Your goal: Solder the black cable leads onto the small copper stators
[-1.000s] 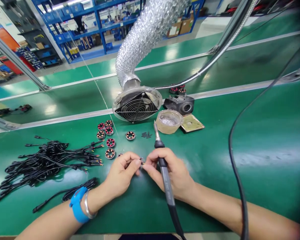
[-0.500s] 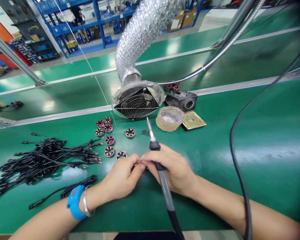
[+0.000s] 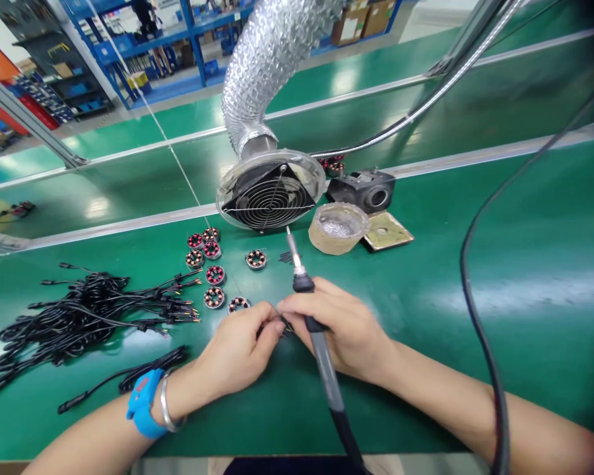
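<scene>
My right hand (image 3: 346, 323) is wrapped round a soldering iron (image 3: 329, 376), whose metal tip points up and away from me. Its thumb and forefinger meet my left fingertips. My left hand (image 3: 245, 346) pinches the end of a black cable (image 3: 287, 324), mostly hidden by the fingers, with thin wires just showing. Right behind the left hand lies a stator with copper windings (image 3: 239, 305). Another copper stator (image 3: 256, 260) sits farther back, beside several short black tube pieces (image 3: 288, 257).
Several red and copper stators (image 3: 214, 275) stand left of centre. A pile of black cables (image 3: 79, 310) covers the left side, with a coiled cable (image 3: 153, 369) nearer. Behind are a fume extractor fan (image 3: 270, 198), a round tub (image 3: 337, 231), a sponge tray (image 3: 389, 231) and an iron holder (image 3: 363, 190).
My fingertips have parted slightly, and more of the dark cable end shows between them. The soldering iron stays in my right hand. The whole view has shifted a little.
</scene>
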The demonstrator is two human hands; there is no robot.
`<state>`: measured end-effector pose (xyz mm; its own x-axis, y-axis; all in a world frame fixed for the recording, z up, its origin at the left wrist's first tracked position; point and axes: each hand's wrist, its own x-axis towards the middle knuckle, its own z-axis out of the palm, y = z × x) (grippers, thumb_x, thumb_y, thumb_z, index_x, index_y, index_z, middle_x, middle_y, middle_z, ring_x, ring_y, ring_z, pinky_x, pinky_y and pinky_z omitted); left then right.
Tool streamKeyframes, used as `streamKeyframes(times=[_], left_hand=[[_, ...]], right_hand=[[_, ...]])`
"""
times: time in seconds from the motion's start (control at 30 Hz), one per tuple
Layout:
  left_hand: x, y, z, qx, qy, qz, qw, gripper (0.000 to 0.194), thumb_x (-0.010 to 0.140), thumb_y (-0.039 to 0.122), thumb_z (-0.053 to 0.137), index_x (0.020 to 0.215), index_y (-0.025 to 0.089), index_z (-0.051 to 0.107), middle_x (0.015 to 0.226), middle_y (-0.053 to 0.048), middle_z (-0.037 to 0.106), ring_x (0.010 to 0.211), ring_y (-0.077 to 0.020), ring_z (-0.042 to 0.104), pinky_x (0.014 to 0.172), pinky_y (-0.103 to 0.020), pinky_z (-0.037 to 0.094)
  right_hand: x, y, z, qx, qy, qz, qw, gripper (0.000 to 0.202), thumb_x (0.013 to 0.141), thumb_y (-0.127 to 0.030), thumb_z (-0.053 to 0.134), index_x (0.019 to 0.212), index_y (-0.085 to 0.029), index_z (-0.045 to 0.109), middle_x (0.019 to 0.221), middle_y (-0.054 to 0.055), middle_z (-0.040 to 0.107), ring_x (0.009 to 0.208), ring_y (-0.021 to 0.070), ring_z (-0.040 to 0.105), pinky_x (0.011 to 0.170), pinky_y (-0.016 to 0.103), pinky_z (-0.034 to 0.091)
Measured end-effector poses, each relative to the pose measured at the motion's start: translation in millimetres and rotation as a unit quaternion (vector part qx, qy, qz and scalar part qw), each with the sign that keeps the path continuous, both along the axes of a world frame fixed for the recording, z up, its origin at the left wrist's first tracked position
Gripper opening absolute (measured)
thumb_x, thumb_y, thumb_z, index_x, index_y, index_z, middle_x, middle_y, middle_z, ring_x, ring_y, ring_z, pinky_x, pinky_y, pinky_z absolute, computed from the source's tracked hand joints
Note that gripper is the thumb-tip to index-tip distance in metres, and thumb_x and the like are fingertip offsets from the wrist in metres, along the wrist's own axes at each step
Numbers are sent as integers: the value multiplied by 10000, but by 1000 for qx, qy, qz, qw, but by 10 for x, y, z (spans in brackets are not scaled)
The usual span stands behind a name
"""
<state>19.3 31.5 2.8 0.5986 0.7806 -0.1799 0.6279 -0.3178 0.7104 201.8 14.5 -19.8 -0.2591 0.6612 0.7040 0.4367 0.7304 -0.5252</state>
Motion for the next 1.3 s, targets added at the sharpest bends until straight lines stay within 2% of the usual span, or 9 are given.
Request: streamKeyframes(times=[0.17, 0.3, 0.4, 0.57, 0.67, 0.8, 0.93, 1.1, 1.3], left_hand=[[-38, 39, -16, -59, -49, 14, 997, 222, 954, 309, 442, 789, 193, 534, 719, 22, 587, 682, -129, 512, 655, -249, 364], [-44, 61, -95, -160, -129, 42, 978, 257, 940, 343, 457, 749, 183, 518, 675, 23, 580, 653, -119, 496, 653, -244, 378], [-26, 62, -136, -201, -156, 74, 964, 246, 919, 336, 481, 731, 181, 511, 617, 31, 561, 610, -111, 477, 629, -238, 371], [-7, 42, -143, -186, -129, 127, 966, 239, 911, 350, 494, 745, 182, 527, 568, 50, 532, 548, -101, 430, 566, -231, 329], [-1, 25, -139, -175, -115, 134, 969, 247, 913, 353, 491, 734, 186, 524, 568, 53, 531, 542, -98, 426, 560, -231, 325], [5, 8, -139, -173, -110, 142, 968, 214, 907, 309, 479, 733, 191, 522, 560, 59, 519, 538, -95, 429, 546, -221, 321], [6, 2, -136, -170, -102, 147, 969, 232, 910, 327, 471, 730, 189, 519, 551, 63, 500, 520, -88, 411, 529, -214, 315], [0, 6, -133, -172, -94, 146, 970, 246, 912, 345, 472, 732, 185, 520, 547, 64, 484, 509, -84, 392, 512, -208, 303], [-8, 8, -137, -172, -98, 140, 970, 214, 911, 295, 461, 741, 181, 527, 561, 62, 482, 520, -82, 395, 511, -202, 302]], right_hand=[[113, -2, 5, -78, 26, 16, 997, 290, 851, -79, 603, 1108, -210, 572, 795, 1, 707, 707, 136, 625, 674, 256, 512], [101, 10, -28, -71, 20, 16, 997, 260, 841, -76, 621, 1066, -206, 614, 796, 4, 713, 676, 123, 605, 641, 239, 505], [90, 20, -47, -51, 16, 17, 998, 253, 846, -59, 601, 1061, -191, 619, 791, 16, 710, 643, 121, 593, 601, 240, 495], [239, -51, 53, -65, 24, -13, 998, 344, 899, -88, 549, 1217, -214, 589, 822, 20, 710, 700, 134, 626, 638, 264, 514], [372, -142, 163, -97, 36, -64, 993, 376, 916, -170, 554, 1285, -241, 573, 766, 6, 674, 613, 125, 592, 551, 256, 475], [455, -201, 233, -132, 77, -51, 987, 196, 897, -229, 555, 1054, -232, 672, 752, 30, 654, 581, 141, 555, 504, 276, 431], [440, -169, 204, -181, 125, -42, 975, 124, 829, -160, 550, 893, -221, 636, 676, -5, 593, 547, 123, 516, 495, 256, 397], [425, -146, 190, -194, 135, -24, 972, 173, 766, -99, 505, 840, -209, 617, 650, -18, 560, 537, 109, 482, 498, 248, 366], [431, -167, 184, -204, 130, -18, 970, 158, 774, -116, 517, 851, -208, 619, 662, -7, 568, 550, 124, 490, 510, 263, 376]])
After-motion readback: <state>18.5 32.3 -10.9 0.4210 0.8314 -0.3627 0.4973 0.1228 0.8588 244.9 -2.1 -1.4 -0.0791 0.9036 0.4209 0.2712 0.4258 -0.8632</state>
